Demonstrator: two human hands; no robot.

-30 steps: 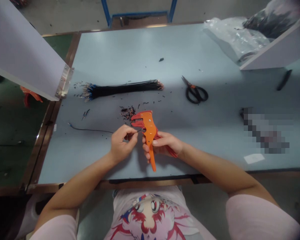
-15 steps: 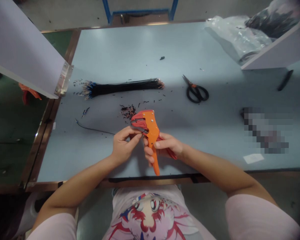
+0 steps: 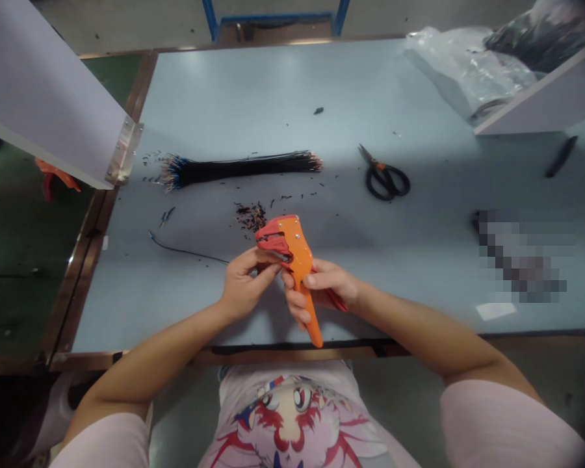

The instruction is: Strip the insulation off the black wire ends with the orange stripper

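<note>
My right hand is wrapped round the handles of an orange and red wire stripper, whose head points up and left. Close beside its jaws, my left hand pinches a thin black wire. The wire trails left over the table to a blue-tipped end; its other end is hidden at the fingers and the tool. Just beyond the jaws lies a small heap of black and copper-coloured clippings. Farther back is a bundle of black wires, with blue ends on the left and bare copper ends on the right.
Black-handled scissors lie right of the bundle. A blurred, pixelated object and a white paper slip are farther right. Clear plastic bags sit at the back right by a white panel. Another panel stands left.
The wire stripper's handle end has swung slightly right and toward me. Both hands keep their holds and have shifted slightly right.
</note>
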